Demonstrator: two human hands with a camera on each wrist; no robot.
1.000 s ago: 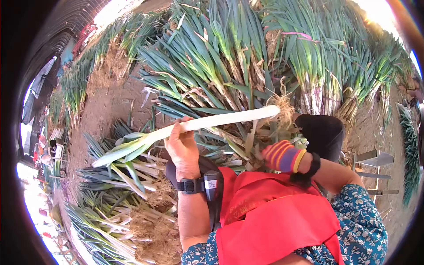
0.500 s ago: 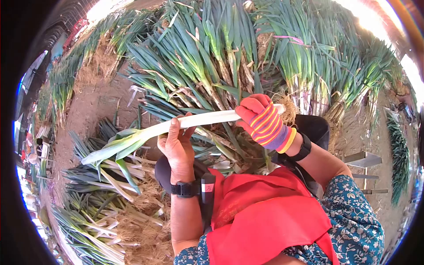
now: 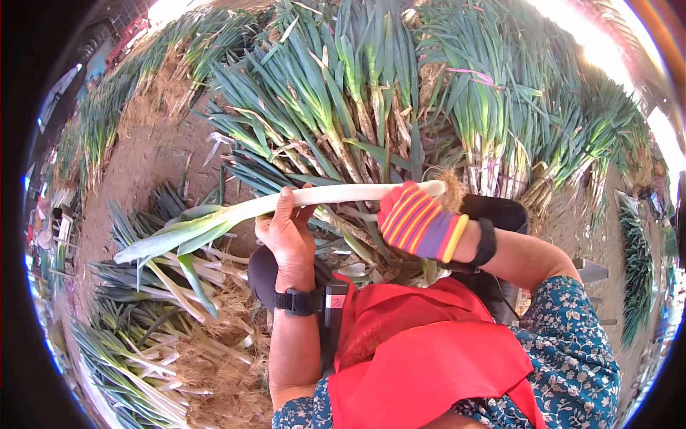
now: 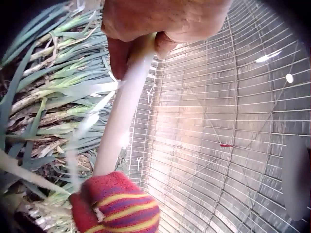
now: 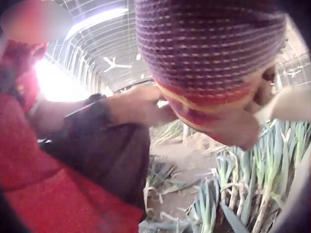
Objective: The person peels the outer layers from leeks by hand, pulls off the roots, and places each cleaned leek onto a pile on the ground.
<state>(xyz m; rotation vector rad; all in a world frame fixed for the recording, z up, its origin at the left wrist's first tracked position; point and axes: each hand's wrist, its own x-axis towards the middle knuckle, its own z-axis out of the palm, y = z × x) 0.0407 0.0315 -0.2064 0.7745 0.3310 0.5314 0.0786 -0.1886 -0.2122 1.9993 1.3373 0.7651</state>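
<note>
A long green onion [image 3: 336, 194] lies nearly level across the head view, its leaves to the left and its brown roots [image 3: 450, 189] to the right. My bare left hand [image 3: 287, 227] grips it where white turns to green, thumb across the front. My right hand [image 3: 421, 225], in a red, yellow and purple striped glove, is curled at the shaft near the root end. In the left wrist view, a blurred pale strip of skin [image 4: 73, 150] runs from the shaft down to the glove [image 4: 121, 206]. The gloved fingertips are partly hidden in the right wrist view.
Upright bundles of green onions [image 3: 493, 107] stand ahead, with a leafy heap [image 3: 286, 114] beside them. At lower left lie whiter onions with matted roots [image 3: 221, 365]. A red apron [image 3: 436, 343] covers the lap; bare soil [image 3: 153, 157] shows at left.
My right hand came up from below to the root end, closed over the shaft, then shifted slightly down and left. My left hand keeps holding the onion, which tilts less now.
</note>
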